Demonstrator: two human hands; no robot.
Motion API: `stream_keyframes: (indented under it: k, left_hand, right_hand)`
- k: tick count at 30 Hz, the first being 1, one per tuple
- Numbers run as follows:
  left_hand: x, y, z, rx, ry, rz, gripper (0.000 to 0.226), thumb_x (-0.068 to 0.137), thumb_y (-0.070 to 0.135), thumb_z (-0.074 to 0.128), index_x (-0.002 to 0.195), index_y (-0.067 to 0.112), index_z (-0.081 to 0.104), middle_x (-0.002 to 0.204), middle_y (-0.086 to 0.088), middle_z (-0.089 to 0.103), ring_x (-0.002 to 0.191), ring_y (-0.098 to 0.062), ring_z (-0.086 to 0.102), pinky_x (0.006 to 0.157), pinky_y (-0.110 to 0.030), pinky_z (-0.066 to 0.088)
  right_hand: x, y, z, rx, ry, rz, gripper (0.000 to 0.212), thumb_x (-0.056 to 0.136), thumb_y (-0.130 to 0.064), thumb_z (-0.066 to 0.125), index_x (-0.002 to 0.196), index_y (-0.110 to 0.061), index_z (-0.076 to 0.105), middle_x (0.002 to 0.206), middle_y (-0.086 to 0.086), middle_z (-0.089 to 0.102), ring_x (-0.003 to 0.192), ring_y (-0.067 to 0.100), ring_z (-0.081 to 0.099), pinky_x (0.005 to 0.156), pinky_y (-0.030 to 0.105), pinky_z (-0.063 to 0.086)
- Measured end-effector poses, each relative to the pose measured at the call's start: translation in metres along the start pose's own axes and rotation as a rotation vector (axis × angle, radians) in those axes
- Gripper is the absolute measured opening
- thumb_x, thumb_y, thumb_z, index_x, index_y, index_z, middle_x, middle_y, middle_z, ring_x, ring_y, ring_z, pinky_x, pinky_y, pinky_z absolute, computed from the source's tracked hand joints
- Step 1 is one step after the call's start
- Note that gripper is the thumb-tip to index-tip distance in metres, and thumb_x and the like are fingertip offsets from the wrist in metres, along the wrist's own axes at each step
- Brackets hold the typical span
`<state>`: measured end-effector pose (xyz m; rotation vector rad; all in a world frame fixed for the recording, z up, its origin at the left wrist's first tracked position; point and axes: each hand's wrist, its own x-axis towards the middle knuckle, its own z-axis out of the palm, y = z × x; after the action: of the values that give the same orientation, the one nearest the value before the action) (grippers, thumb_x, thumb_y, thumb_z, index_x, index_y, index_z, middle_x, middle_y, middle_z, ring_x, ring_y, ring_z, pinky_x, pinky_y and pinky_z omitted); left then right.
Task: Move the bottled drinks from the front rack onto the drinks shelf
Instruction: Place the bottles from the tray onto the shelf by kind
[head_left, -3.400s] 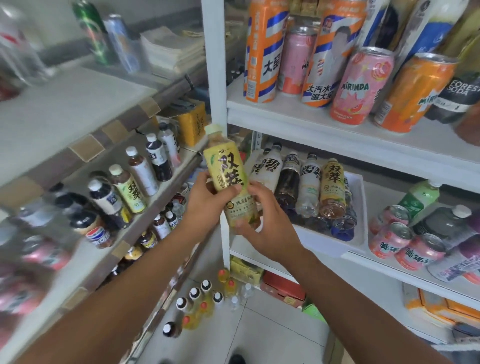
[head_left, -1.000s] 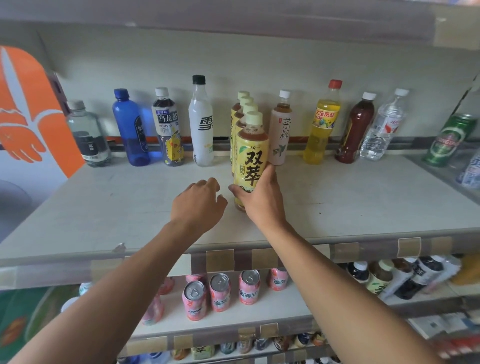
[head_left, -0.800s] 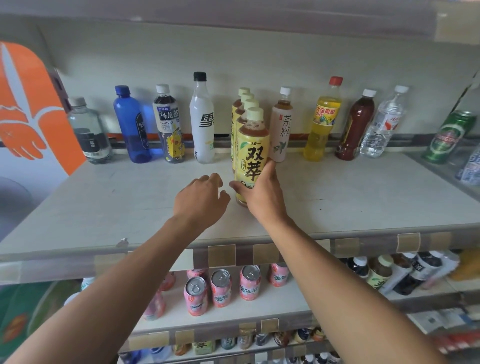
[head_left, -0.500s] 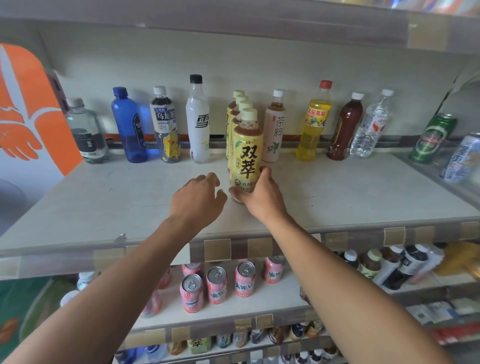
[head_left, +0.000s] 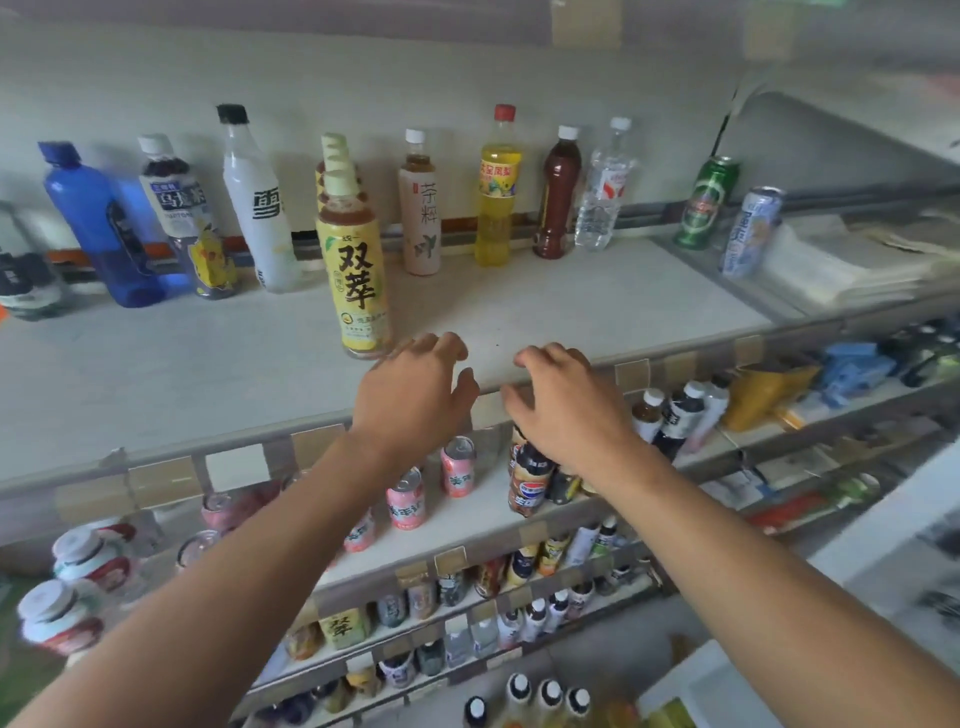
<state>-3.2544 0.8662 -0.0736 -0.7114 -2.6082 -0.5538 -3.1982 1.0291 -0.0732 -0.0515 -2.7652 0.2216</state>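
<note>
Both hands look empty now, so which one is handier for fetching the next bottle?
Probably the right hand. It hangs open over the shelf's front edge, nearer the right side. The left hand, also empty, sits by the yellow tea bottle. The front rack itself is not in view.

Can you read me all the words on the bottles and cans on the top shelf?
"双萃" on the front yellow tea bottle.
"雪" on the tall white bottle.
"茶粹" on the pale bottle, blurred, so not certain.
The labels of the yellow juice bottle, the dark-capped tea bottle, the green can and the blue can are too blurred.
</note>
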Motion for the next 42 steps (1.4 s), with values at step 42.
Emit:
stream_keyframes:
  k: [42]
  left_hand:
    - [-0.173, 0.396, 0.171, -0.24, -0.53, 1.018, 0.033, 0.097, 0.035, 0.043, 0.119, 0.013, 0.054, 0.108, -0.006, 0.063, 0.098, -0.026, 0.06, 0.077, -0.039, 0.051]
  right_hand:
    - [-0.437, 0.277, -0.039, -0.089, 0.028, 1.523, 0.073, 0.095, -0.055, 0.046, 0.145, -0.012, 0.017, 0.147, 0.023, 0.029, 0.131, 0.042, 0.035, 0.104, 0.05, 0.037]
